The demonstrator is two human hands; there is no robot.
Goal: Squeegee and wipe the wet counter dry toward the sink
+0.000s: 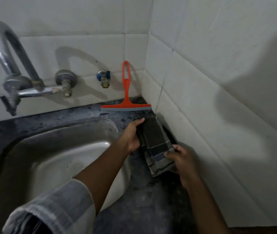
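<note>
A home kitchen corner: a steel sink [53, 149] set in a dark stone desk [134, 191], white tiled walls [202, 73] behind and right, and a wall-mounted tap [12, 68] at far left.

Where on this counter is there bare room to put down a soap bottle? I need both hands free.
Bare dark stone counter lies near you, between the steel sink and the white tiled side wall. The far corner is crowded: the orange squeegee leans there, and both hands, left and right, hold the dark folded cloth.
</note>
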